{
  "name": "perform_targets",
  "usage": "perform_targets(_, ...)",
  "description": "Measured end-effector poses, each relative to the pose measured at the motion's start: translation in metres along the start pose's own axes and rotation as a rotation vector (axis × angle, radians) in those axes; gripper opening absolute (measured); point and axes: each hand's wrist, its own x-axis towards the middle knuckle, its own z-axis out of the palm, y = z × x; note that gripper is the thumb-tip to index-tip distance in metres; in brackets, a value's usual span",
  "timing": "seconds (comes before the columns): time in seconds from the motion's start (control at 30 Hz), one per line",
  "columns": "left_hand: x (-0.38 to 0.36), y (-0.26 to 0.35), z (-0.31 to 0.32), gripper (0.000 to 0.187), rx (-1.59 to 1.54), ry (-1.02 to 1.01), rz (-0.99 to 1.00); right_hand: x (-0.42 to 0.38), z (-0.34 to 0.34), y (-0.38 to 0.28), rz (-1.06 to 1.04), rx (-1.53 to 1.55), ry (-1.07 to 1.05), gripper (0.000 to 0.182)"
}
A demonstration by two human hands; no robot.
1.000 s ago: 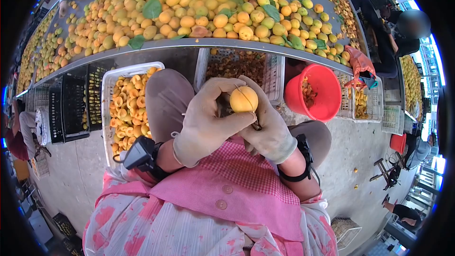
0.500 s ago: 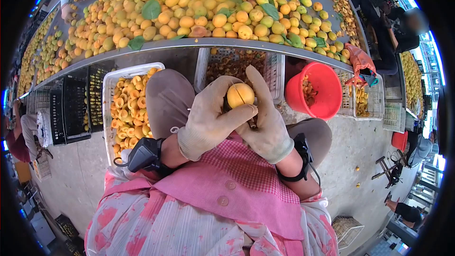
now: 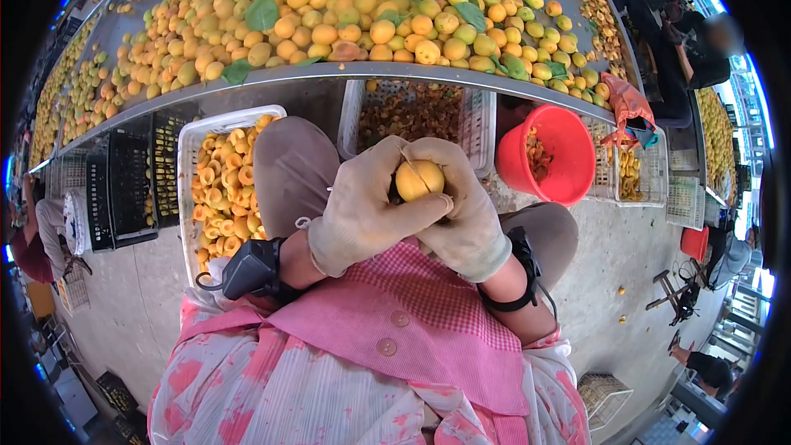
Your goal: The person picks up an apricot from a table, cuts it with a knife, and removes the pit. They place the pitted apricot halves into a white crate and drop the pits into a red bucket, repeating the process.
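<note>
A yellow apricot (image 3: 417, 183) sits between my two gloved hands above my lap. My left hand (image 3: 361, 208) is closed around its left side, with the thumb across the underside. Curled around the right side, my right hand (image 3: 466, 216) presses its fingers against those of the left. A thin blade-like tool (image 3: 409, 158) runs edge-on across the top of the fruit; its handle is hidden in my right hand. Both gloves are pale and stained.
Ahead is a metal table (image 3: 346, 72) heaped with apricots and some leaves. Below it stand a white crate (image 3: 188, 181) of apricot halves at left, a crate (image 3: 349, 119) of brown scraps in the middle, and a red bucket (image 3: 568, 156) at right. Other people work around.
My right hand's fingers have folded down from upright and closed against the apricot and my left fingers. A co-worker's hands at the upper left have drawn back from the near fruit.
</note>
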Motion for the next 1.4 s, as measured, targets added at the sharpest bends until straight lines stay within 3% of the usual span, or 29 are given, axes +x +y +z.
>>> perform_targets(0.2, -0.007, 0.001, -0.003, 0.033, 0.101, 0.008, 0.108, -0.001, -0.004, -0.010, 0.064, 0.159, -0.094, 0.054)
perform_targets(0.33, -0.012, 0.000, -0.007, 0.031, 0.080, 0.003, 0.092, 0.000, -0.012, -0.025, 0.281, 0.339, -0.205, 0.052)
perform_targets(0.4, -0.010, -0.005, -0.011, 0.030, -0.086, -0.081, 0.076, 0.002, -0.014, -0.029, 0.361, 0.385, -0.224, 0.052)
perform_targets(0.5, -0.008, -0.009, -0.012, 0.027, -0.316, -0.125, -0.071, 0.005, -0.015, -0.029, 0.357, 0.377, -0.206, 0.054)
perform_targets(0.6, -0.009, -0.013, -0.005, 0.025, -0.412, -0.066, -0.081, 0.008, -0.012, -0.027, 0.402, 0.417, -0.190, 0.055)
perform_targets(0.67, -0.011, -0.014, 0.002, 0.026, -0.510, -0.014, -0.163, 0.009, -0.007, -0.025, 0.369, 0.186, -0.123, 0.055)
perform_targets(0.7, -0.012, -0.015, 0.003, 0.026, -0.609, 0.032, -0.236, 0.007, -0.004, -0.009, 0.195, 0.110, -0.082, 0.053)
perform_targets(0.73, -0.011, -0.022, 0.000, 0.027, -0.529, -0.001, -0.247, 0.007, 0.002, -0.008, 0.187, 0.041, -0.014, 0.052)
perform_targets(0.8, -0.012, -0.022, 0.003, 0.026, -0.624, 0.042, -0.261, 0.007, 0.009, -0.016, 0.362, 0.136, 0.050, 0.053)
perform_targets(0.87, -0.012, -0.025, 0.005, 0.027, -0.520, 0.083, -0.185, 0.005, 0.012, -0.008, 0.371, 0.296, 0.079, 0.053)
perform_targets(1.07, -0.014, -0.031, 0.006, 0.019, -0.562, 0.084, -0.256, 0.012, 0.018, -0.011, 0.356, 0.202, 0.127, 0.048)
perform_targets(1.17, -0.008, -0.032, -0.008, 0.026, -0.704, 0.215, -0.359, 0.012, 0.021, -0.015, 0.394, 0.290, 0.050, 0.046)
perform_targets(1.3, 0.000, -0.040, -0.021, 0.026, -0.846, 0.273, -0.374, 0.018, 0.029, -0.023, 0.381, 0.317, 0.033, 0.064)
perform_targets(1.4, -0.012, -0.035, -0.028, 0.025, -0.850, 0.193, -0.343, 0.021, 0.025, -0.022, 0.317, 0.393, 0.026, 0.077)
